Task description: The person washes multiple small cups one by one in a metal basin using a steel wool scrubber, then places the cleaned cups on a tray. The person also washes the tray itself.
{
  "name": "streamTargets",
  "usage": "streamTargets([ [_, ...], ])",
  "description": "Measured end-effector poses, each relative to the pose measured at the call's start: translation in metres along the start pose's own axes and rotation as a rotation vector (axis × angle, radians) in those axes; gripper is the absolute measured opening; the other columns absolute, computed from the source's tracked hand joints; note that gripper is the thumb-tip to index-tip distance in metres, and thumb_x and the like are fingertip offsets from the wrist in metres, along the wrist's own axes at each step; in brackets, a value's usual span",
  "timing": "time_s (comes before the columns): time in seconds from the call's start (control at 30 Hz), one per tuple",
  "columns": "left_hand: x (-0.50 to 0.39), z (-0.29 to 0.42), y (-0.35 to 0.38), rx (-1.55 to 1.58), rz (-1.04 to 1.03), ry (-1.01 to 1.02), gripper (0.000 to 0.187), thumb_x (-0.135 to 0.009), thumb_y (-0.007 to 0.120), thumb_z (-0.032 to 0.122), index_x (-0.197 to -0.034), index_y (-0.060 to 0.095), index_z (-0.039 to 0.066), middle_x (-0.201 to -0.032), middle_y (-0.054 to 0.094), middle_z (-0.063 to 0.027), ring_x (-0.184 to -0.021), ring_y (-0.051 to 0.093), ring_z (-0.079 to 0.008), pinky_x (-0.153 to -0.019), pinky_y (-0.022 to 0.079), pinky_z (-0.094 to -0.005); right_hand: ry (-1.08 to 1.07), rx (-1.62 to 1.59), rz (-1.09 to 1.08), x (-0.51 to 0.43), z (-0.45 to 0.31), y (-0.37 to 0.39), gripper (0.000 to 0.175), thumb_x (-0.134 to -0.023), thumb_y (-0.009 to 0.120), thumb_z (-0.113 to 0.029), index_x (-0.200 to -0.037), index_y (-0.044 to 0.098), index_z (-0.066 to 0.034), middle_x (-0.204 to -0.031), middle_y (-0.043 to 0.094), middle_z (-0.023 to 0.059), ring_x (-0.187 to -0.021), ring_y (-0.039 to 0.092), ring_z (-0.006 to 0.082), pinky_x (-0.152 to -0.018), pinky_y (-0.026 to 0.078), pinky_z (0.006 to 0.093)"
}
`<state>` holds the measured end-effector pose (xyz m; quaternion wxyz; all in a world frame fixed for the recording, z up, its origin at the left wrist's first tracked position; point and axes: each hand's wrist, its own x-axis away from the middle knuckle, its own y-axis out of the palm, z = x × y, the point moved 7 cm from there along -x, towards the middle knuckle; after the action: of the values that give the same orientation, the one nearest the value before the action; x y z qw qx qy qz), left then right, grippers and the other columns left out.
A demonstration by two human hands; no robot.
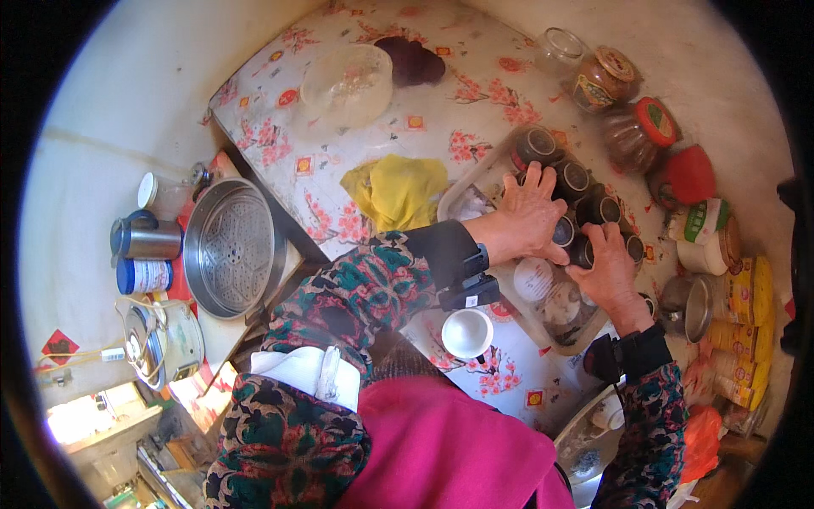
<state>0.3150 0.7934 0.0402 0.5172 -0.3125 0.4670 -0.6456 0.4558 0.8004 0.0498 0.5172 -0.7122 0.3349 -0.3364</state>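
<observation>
Several dark cups or small jars [575, 177] stand close together over the far part of a shallow clear tray [453, 202]. My left hand [524, 216] reaches across them, fingers spread on their rims. Beside it my right hand [607, 270] has its fingers on the nearer ones. Whether either hand grips one is hard to tell. In the near part of the tray lie a round white lid [533, 278] and other pale round items. A white cup [467, 333] stands near the tray, by the table's edge. A yellow cloth [404, 191] lies crumpled left of the tray.
Glass jars [639, 133], a metal pot [696, 308] and yellow packages [750, 331] line the right side. A translucent bowl [346, 86] and dark cloth [410, 62] lie at the back. A steamer pan [232, 248] and rice cooker [162, 340] stand left; a basin [591, 439] is low right.
</observation>
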Motion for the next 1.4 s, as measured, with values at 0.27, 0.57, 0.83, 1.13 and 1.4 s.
streamTargets([
  [0.27,-0.013,0.003,0.013,-0.054,0.023,-0.004,0.074,-0.051,0.076,0.057,-0.1,0.068,0.002,-0.129,0.042,-0.0225,-0.123,0.033,-0.0405,-0.082,0.038,-0.0547,-0.125,0.124,0.108,0.006,0.005,0.008,0.065,-0.065,0.078,-0.015,-0.121,0.045,-0.0092,-0.118,0.046,0.0125,-0.108,0.049,0.0357,-0.082,0.05,0.0454],
  [0.57,-0.01,0.007,0.006,-0.027,-0.151,-0.027,0.073,-0.05,0.073,0.055,-0.101,0.07,0.003,-0.126,0.047,-0.0213,-0.118,0.038,-0.0364,-0.083,0.038,-0.0503,0.027,0.082,0.022,0.027,0.013,0.002,0.059,-0.062,0.078,-0.017,-0.112,0.049,-0.0093,-0.105,0.05,0.0127,-0.099,0.054,0.0359,-0.078,0.049,0.0462],
  [0.83,-0.042,0.02,0.005,0.381,-0.271,-0.233,0.061,-0.068,0.067,0.058,-0.101,0.069,0.006,-0.088,0.067,-0.0092,-0.078,0.063,-0.0188,-0.066,0.049,-0.0307,0.129,-0.101,0.237,0.099,0.08,-0.067,0.062,-0.062,0.079,-0.024,-0.116,0.054,-0.0057,-0.112,0.059,0.0163,-0.103,0.058,0.0351,-0.087,0.048,0.0395],
  [1.13,-0.072,0.356,-0.009,0.775,-0.403,0.392,0.083,-0.06,0.072,0.057,-0.117,0.061,-0.003,-0.129,0.046,-0.018,-0.119,0.047,-0.0281,-0.101,0.039,-0.0378,0.4,-0.099,0.472,0.34,0.247,-0.17,0.052,-0.063,0.077,-0.032,-0.104,0.058,-0.0063,-0.1,0.061,0.017,-0.094,0.061,0.0335,-0.082,0.049,0.0405],
  [1.4,0.013,0.541,0.089,0.118,-0.455,0.871,0.063,-0.056,0.071,0.06,-0.087,0.074,0.004,-0.113,0.056,-0.0232,-0.11,0.044,-0.0386,-0.082,0.035,-0.0617,0.748,0.222,0.104,0.501,0.228,-0.103,0.045,-0.058,0.075,-0.015,-0.096,0.054,-0.0053,-0.093,0.056,0.0165,-0.09,0.055,0.036,-0.077,0.046,0.042],
])
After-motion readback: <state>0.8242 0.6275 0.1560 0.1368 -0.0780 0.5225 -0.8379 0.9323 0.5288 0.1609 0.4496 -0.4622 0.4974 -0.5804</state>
